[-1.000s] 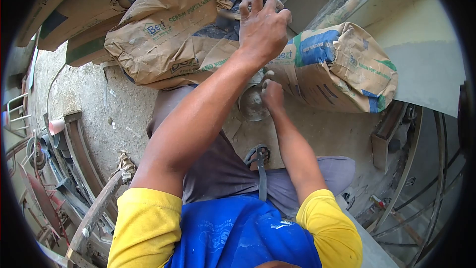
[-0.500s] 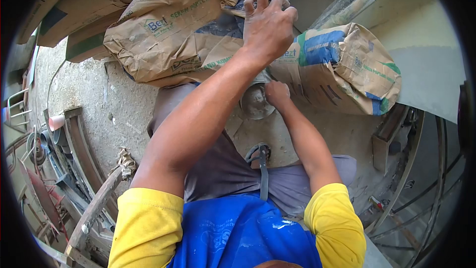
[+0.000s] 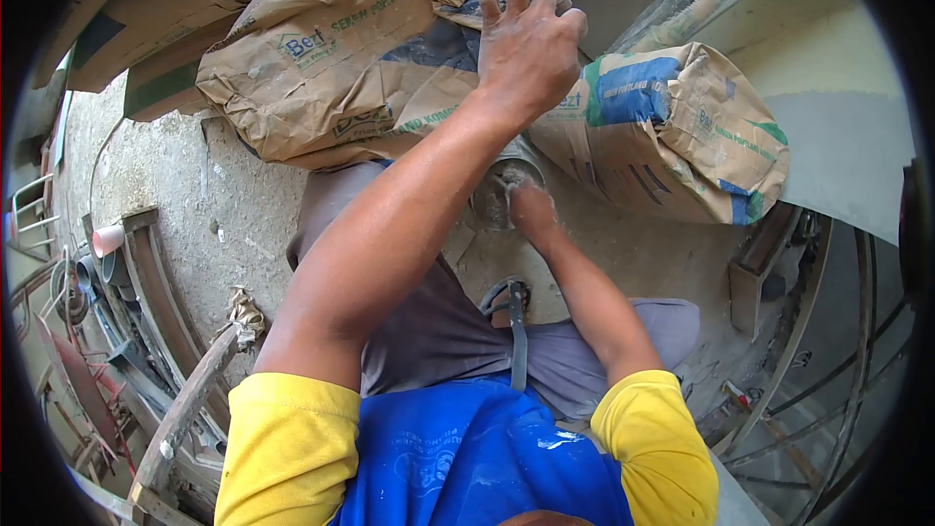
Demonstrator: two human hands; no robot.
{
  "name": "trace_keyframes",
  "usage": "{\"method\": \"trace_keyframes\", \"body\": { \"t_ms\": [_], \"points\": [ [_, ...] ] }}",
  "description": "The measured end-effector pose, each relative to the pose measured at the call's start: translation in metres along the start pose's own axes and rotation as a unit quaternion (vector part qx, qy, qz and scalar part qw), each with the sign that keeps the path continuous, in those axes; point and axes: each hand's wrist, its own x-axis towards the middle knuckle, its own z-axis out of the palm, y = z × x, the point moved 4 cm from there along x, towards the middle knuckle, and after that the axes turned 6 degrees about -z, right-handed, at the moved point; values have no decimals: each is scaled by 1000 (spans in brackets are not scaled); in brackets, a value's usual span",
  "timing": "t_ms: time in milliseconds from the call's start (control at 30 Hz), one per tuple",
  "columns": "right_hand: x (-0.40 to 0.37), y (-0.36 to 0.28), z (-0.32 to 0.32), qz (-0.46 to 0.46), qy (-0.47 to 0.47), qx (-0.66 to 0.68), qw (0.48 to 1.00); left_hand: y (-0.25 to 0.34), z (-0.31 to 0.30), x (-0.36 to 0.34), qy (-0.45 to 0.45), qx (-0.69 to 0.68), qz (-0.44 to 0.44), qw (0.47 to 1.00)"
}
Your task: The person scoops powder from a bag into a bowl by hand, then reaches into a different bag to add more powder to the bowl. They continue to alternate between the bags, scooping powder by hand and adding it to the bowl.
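My left hand (image 3: pixel 529 44) is raised, its fingers curled and bent, beside the crumpled paper end of a brown cement sack (image 3: pixel 321 88). Whatever those fingers close on is hidden beneath them. Lower down, my right hand (image 3: pixel 532 210) reaches over the rim into a round grey container (image 3: pixel 490 206) on the floor. Rough grey powdery material shows inside it. The fingertips of this hand are lost in the container and blurred. A second cement sack (image 3: pixel 672 136) lies on its side, right of both hands.
More cement sacks (image 3: pixel 170 19) are stacked at upper left. A wooden pole (image 3: pixel 180 419), planks and a pink cup (image 3: pixel 109 240) are at left. At right are a wooden box-shaped piece (image 3: pixel 755 273) and dark metal bars (image 3: pixel 867 321). My sandalled foot (image 3: pixel 504 304) is below the container.
My right hand has moved down from beside the container's far rim and now dips into it. The container's grey contents show more clearly. My left hand has barely moved.
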Motion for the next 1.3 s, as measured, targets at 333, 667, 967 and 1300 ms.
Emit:
{"method": "trace_keyframes", "body": {
  "t_ms": [333,667,967,1300],
  "points": [
    [6,-13,9,64,-20,73,995,0,1,0,-5,1,1,1000],
    [15,0,8,121,-10,42,992,0,-1,0,-11,-2,-4,1000],
    [6,-15,-27,96,-63,64,991,0,-1,0,-8,-6,-5,1000],
    [4,4,-32,38,-17,-19,999,0,-1,-1,-2,-5,1,1000]
  ]
}}
